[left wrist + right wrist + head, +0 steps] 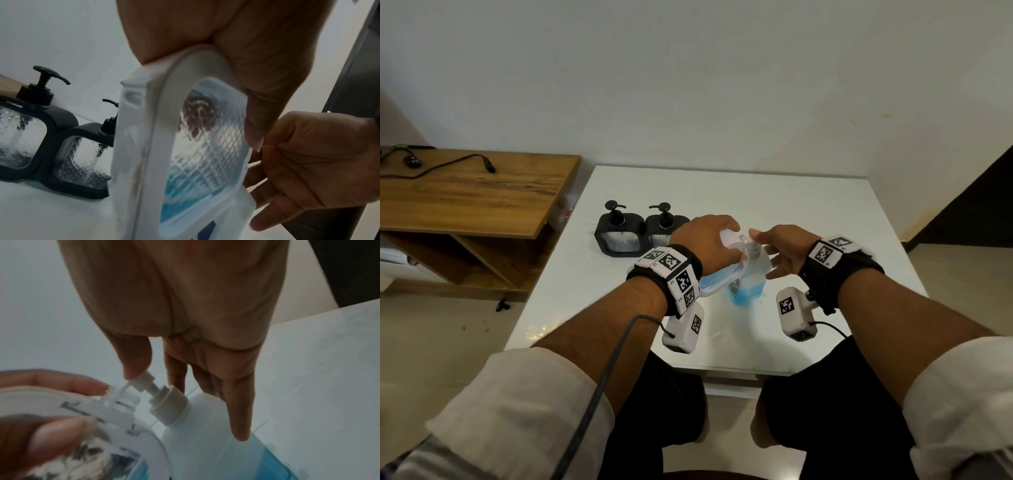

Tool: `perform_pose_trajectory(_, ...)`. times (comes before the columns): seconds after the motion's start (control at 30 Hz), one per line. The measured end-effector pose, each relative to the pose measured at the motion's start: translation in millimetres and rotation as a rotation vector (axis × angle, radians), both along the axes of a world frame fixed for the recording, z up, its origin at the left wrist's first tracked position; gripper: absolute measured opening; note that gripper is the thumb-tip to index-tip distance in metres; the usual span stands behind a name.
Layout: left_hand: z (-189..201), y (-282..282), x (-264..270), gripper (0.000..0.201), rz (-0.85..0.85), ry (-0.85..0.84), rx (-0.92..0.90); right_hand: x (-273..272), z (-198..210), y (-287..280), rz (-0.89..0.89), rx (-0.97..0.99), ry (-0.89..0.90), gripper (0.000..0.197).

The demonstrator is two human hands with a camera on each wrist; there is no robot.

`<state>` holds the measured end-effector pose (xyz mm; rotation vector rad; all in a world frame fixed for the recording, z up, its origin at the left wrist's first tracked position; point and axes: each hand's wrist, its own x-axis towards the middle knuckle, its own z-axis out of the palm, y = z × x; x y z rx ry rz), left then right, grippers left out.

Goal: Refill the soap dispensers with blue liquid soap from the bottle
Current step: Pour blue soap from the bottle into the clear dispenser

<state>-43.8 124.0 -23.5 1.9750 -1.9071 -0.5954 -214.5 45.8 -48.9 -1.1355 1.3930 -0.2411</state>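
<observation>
My left hand (705, 240) grips a white-framed dispenser (722, 277) with no pump on it, tilted, blue soap pooled in its low end (185, 194). Its open clear neck (121, 400) sits right under the nozzle of the soap bottle's white pump (147, 379). The bottle (751, 281) stands on the white table, about half full of blue liquid. My right hand (784, 250) reaches over it with the thumb tip on the pump head and straight fingers (236, 402) down the bottle's far side. Two black pump dispensers (618, 233) (664, 228) stand side by side behind my left hand.
The white table (756, 192) stands against a pale wall. A wooden side table (465, 195) with black cables (448, 164) stands to the left. My knees sit under the table's near edge.
</observation>
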Motion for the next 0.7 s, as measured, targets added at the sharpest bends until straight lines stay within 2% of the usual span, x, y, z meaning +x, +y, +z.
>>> perform_pose_trajectory(0.23,-0.6,-0.6,-1.0,0.045,-0.032,-0.033,-0.025,-6.8,4.3,2.2,0.024,0.027,-0.044,0.045)
perform_pose_trajectory(0.4,-6.2,2.5,-0.9,0.048,-0.065,-0.105,-0.06,4.6,1.0,-1.6,-0.012,-0.053,0.037,0.043)
perform_pose_trajectory(0.7,-9.8,-1.5,3.9,0.044,0.0,0.011,-0.036,-9.6,1.5,6.2,0.047,0.012,-0.024,0.046)
